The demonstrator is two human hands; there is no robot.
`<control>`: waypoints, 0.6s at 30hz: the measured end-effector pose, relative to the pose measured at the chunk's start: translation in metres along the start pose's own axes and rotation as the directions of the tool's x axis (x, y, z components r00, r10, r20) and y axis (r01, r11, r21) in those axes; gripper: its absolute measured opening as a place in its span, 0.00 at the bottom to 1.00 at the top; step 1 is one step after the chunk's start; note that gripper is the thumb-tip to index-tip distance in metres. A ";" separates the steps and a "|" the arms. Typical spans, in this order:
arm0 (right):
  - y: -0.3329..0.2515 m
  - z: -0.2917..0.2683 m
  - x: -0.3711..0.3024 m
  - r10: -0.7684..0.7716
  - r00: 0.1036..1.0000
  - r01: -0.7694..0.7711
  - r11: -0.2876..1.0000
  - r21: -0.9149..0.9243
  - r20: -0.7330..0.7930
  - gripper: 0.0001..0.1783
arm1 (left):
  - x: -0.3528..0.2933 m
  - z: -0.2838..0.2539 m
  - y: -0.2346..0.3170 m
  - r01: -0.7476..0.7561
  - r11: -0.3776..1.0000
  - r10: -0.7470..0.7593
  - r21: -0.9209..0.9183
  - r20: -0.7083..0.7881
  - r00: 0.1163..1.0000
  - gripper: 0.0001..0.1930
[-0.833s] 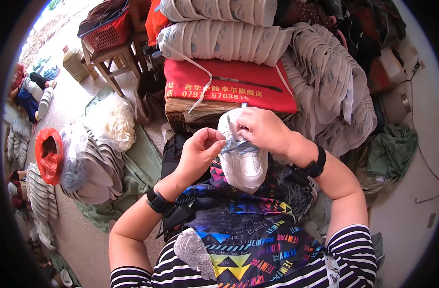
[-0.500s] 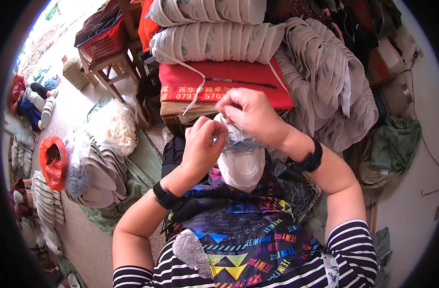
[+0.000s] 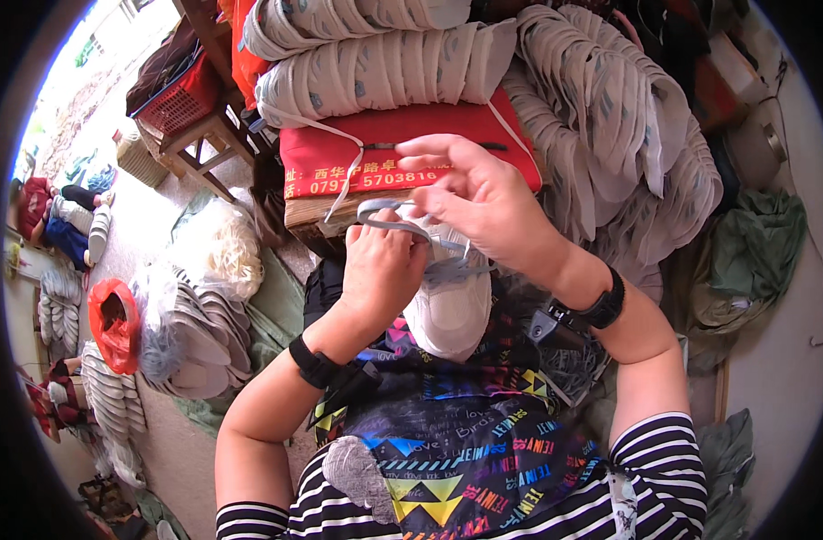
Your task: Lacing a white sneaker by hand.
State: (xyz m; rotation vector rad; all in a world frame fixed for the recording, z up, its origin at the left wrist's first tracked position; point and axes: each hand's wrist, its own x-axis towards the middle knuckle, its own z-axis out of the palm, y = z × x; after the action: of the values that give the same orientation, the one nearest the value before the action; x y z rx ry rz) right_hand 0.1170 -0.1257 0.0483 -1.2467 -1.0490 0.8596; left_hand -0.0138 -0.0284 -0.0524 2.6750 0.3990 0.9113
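A white shoe points its toe toward me, above my patterned apron. Grey-blue shoelace crosses its upper, and a loop of it rises over the fingers of my left hand. That hand is closed beside the shoe's left side, pinching the lace; its fingertips are partly hidden. Over the shoe's far end hovers my right hand, fingers spread and apparently holding nothing. Black bands circle both wrists.
Beyond the shoe, a red cloth covers a wooden block, bearing a thin dark rod and stacked shoe uppers. More uppers hang at right. On the left floor are a red plastic bag and shoe pieces.
My right hand has opened, its fingers now spread. The left hand has turned back-up, with a lace loop now standing above it. The whole view has shifted slightly.
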 end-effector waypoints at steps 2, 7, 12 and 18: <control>0.009 -0.015 -0.009 -0.085 0.994 0.061 0.957 -0.283 -0.073 0.16 | 0.002 -0.003 -0.003 0.039 0.997 -0.033 -0.070 0.091 0.995 0.07; 0.041 -0.030 -0.035 -0.290 0.944 0.263 0.371 -0.891 0.158 0.10 | -0.002 0.006 -0.003 0.047 0.988 -0.025 -0.146 0.144 0.989 0.05; 0.060 -0.024 -0.035 -0.359 0.923 0.261 0.319 -0.911 0.139 0.10 | 0.003 -0.010 0.002 0.051 0.991 -0.051 -0.124 0.000 0.999 0.06; 0.057 -0.026 -0.032 -0.341 0.933 0.212 0.254 -0.944 0.118 0.10 | 0.003 -0.008 0.001 0.107 0.987 -0.102 -0.121 0.046 0.994 0.05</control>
State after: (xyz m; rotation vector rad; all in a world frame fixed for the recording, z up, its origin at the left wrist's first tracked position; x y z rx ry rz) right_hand 0.1335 -0.1561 -0.0134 -1.9600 -1.7310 -0.2919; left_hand -0.0164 -0.0270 -0.0442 2.5300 0.4536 0.8233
